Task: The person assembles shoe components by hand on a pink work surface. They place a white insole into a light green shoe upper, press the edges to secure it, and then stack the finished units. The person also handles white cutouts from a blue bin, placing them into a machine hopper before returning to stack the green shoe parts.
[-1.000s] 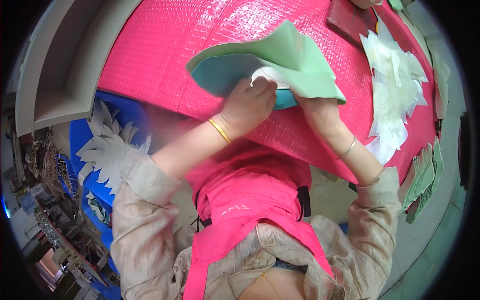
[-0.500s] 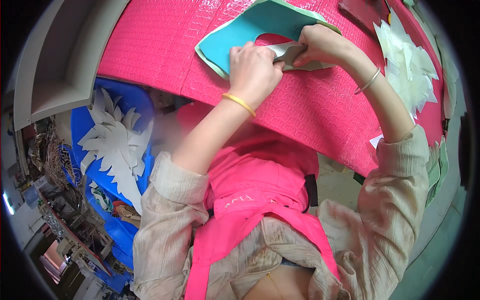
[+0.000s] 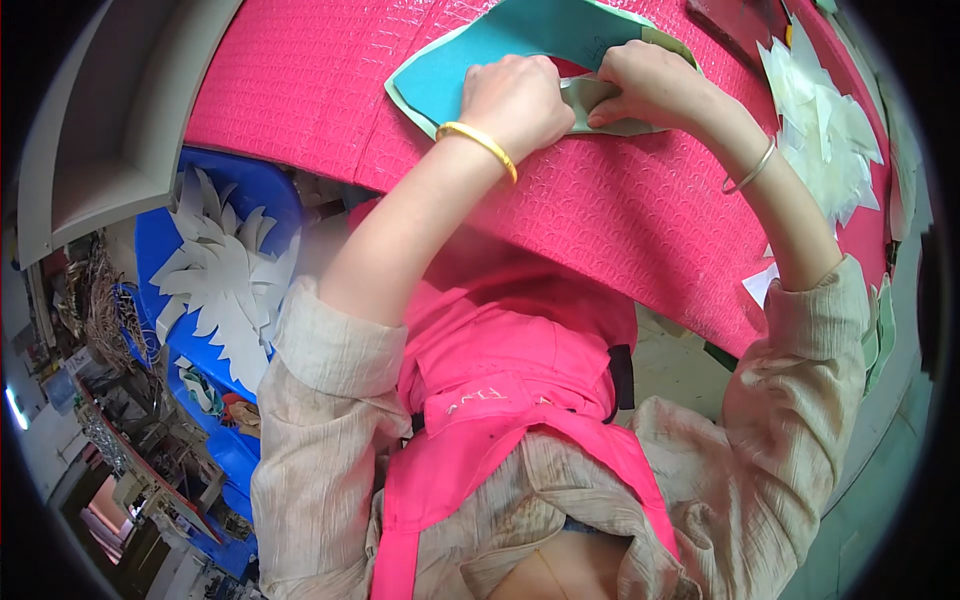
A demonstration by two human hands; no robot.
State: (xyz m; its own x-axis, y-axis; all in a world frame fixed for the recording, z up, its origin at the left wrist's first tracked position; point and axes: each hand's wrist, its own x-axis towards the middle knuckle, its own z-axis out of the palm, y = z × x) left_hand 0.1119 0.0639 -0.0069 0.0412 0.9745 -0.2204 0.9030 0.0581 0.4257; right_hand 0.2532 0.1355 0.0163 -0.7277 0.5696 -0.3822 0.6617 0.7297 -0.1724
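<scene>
A curved, flat piece (image 3: 433, 82), teal on its upper face with a pale green border, lies on the pink table covering. It has a rounded cut-out in its middle. My left hand (image 3: 515, 100) is closed, knuckles up, over the near side of the cut-out; its fingertips are hidden. Across the gap, my right hand (image 3: 655, 88) pinches the piece's near right edge between thumb and curled fingers. Between both hands a whitish-grey strip of the piece (image 3: 585, 95) stands slightly raised.
Pink textured covering (image 3: 290, 90) spreads over the table. Pale, pointed cut pieces (image 3: 825, 135) are piled at the right. At the left, a blue bin (image 3: 160, 235) holds white curved pieces (image 3: 225, 270). A grey open box (image 3: 110, 130) stands at upper left. A dark red bar (image 3: 735, 30) lies at the far right.
My left hand has moved up and slightly right along the cut-out's edge, knuckles rolled farther over. The right hand has stayed nearly in place. Less of the raised strip shows.
</scene>
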